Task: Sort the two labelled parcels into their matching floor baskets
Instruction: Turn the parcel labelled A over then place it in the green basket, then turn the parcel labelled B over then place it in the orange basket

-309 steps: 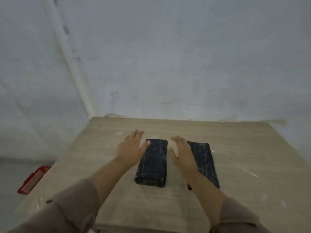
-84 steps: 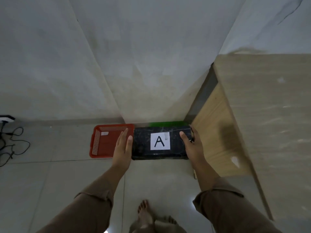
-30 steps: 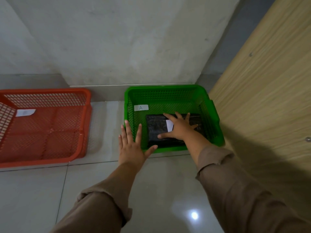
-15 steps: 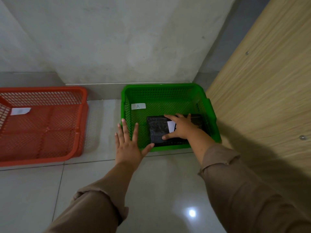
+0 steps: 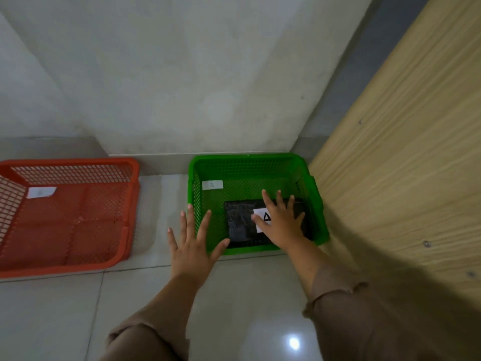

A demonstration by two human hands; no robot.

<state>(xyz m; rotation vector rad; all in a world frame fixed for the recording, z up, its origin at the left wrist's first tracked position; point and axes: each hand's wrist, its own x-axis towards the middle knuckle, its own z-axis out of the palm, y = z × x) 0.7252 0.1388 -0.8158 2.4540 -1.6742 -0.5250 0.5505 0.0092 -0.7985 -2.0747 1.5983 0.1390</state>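
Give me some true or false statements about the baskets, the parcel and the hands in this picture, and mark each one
1. The parcel lies in the green basket. True.
2. The red basket holds a parcel. False: only a white label shows inside it.
3. The right hand lies flat on the parcel. True.
4. The left hand grips the parcel. False: it is spread open at the green basket's near left corner, off the parcel.
5. The green basket sits left of the red one. False: it sits to the right, beside the wooden panel.
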